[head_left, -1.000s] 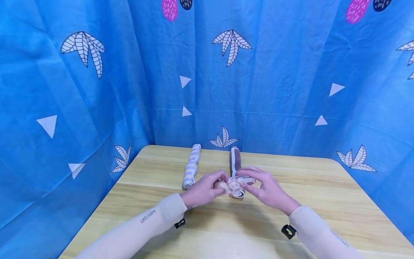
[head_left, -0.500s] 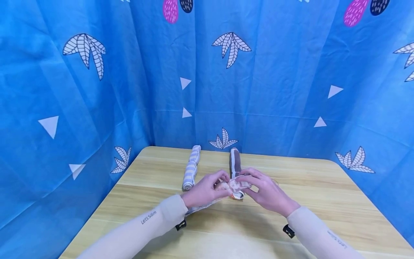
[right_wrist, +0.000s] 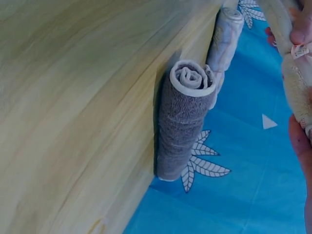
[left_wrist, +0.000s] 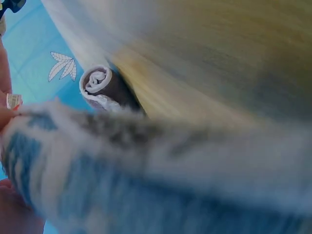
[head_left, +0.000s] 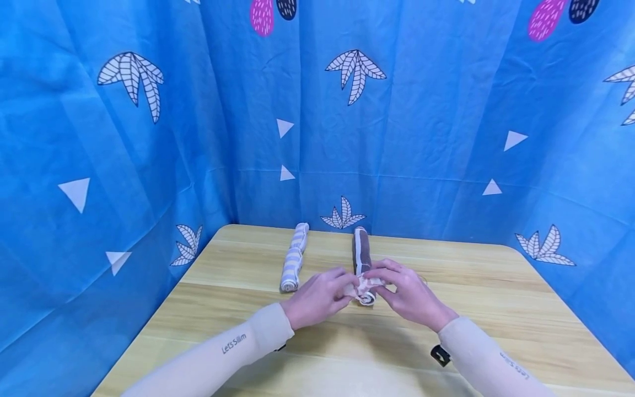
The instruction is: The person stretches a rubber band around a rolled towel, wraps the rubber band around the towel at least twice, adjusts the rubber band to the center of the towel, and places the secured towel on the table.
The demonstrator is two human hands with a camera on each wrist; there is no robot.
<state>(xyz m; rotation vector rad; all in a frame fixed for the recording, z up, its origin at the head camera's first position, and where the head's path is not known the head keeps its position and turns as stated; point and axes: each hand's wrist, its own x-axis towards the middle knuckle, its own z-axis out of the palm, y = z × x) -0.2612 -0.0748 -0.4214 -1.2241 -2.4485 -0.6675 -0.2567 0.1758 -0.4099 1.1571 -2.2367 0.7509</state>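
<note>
Above the table, both hands hold a small towel [head_left: 365, 283], pale and partly rolled or bunched. My left hand [head_left: 319, 296] grips its left part, and my right hand [head_left: 409, 289] pinches its right part with thumb and fingers. In the left wrist view the towel [left_wrist: 73, 161] hangs close to the camera, blurred, with blue and white patterning. A small white tag [right_wrist: 299, 50] shows on it in the right wrist view. Just behind the hands lies a rolled brown towel [head_left: 362, 248] with a white edge. The hands hide part of the held towel.
A rolled towel with pale stripes [head_left: 295, 256] lies left of the brown one on the wooden table [head_left: 471, 331]. A thin yellow loop [right_wrist: 97, 225] lies on the tabletop. Blue patterned curtain [head_left: 426, 138] surrounds the back and sides.
My left hand has shifted slightly right, closer to the right hand. The held towel looks more bunched between them. The two rolled towels on the table have not moved.
</note>
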